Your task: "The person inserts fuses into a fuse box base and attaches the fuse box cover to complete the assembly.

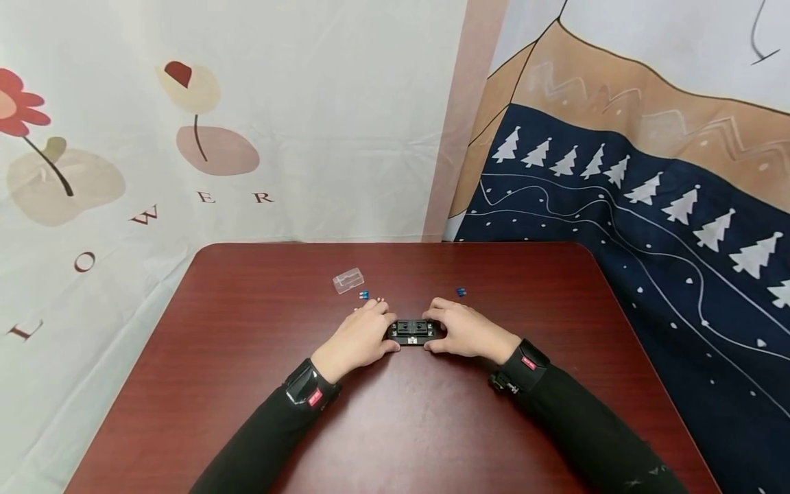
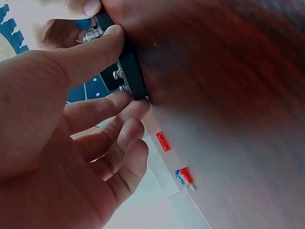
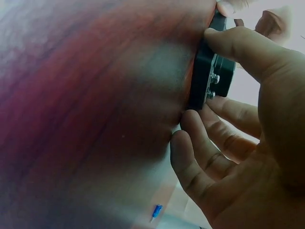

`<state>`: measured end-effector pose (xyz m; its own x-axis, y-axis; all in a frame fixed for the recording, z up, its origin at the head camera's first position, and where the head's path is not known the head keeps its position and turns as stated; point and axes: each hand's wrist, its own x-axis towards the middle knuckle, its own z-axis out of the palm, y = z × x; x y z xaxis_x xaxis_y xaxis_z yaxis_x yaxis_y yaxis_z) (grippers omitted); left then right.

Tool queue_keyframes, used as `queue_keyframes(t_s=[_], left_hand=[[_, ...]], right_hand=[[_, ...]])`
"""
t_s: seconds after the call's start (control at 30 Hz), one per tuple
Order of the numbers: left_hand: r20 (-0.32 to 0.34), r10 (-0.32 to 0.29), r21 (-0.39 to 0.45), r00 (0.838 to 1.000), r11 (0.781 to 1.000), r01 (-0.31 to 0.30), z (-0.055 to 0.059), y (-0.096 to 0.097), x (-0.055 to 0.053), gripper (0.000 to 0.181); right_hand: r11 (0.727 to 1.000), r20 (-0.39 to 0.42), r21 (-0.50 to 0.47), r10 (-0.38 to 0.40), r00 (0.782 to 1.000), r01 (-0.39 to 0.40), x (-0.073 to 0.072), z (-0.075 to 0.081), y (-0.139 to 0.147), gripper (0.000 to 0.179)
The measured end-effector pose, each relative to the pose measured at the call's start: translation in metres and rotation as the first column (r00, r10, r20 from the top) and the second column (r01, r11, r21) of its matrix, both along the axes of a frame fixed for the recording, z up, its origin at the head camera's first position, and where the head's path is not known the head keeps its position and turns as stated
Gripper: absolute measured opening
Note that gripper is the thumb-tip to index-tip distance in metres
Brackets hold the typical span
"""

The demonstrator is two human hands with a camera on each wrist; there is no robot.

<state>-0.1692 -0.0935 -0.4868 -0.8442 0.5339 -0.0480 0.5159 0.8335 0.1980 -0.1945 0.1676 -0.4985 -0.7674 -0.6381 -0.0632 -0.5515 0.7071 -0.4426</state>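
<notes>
A small black fuse block (image 1: pixel 412 332) with metal screw terminals sits at the middle of the table between the two hands. My left hand (image 1: pixel 361 336) grips its left end, thumb on the near side and fingers around the far side. At the other end my right hand (image 1: pixel 470 331) holds it in the same way. In the left wrist view the thumb lies across the block (image 2: pixel 134 71), close to its screws. The right wrist view shows the thumb pressed to the block's near edge, with fingertips at its far side.
Beyond the left hand lie a clear plastic case (image 1: pixel 348 280) and a blue blade fuse (image 1: pixel 364 295). Red fuses (image 2: pixel 163 141) also show there in the left wrist view. Another blue fuse (image 1: pixel 461 292) lies beyond the right hand. Printed curtains hang behind the brown table (image 1: pixel 259 309).
</notes>
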Motion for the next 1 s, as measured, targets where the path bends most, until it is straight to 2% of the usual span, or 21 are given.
queue_keyframes(t_s=[0.4,0.57,0.8,1.0], left_hand=[[-0.045,-0.011,0.029,0.999,1.000,0.012,0.002,-0.003,0.000,0.045],[-0.035,-0.016,0.035,0.999,0.999,0.018,0.004,-0.003,0.001,0.040],[-0.044,-0.017,0.024,0.999,1.000,0.018,-0.001,-0.003,0.002,0.038],[-0.039,-0.021,0.046,0.999,0.999,0.022,0.003,-0.008,0.001,0.037]], right_hand=[[0.999,0.056,-0.030,-0.020,0.998,0.022,-0.002,0.000,0.011,0.048],[0.999,0.059,-0.037,-0.019,0.998,0.021,-0.002,0.001,0.010,0.047],[1.000,0.059,-0.021,-0.016,0.998,0.018,-0.001,0.001,0.009,0.047],[0.999,0.059,-0.033,-0.013,0.998,0.015,-0.001,0.002,0.008,0.046]])
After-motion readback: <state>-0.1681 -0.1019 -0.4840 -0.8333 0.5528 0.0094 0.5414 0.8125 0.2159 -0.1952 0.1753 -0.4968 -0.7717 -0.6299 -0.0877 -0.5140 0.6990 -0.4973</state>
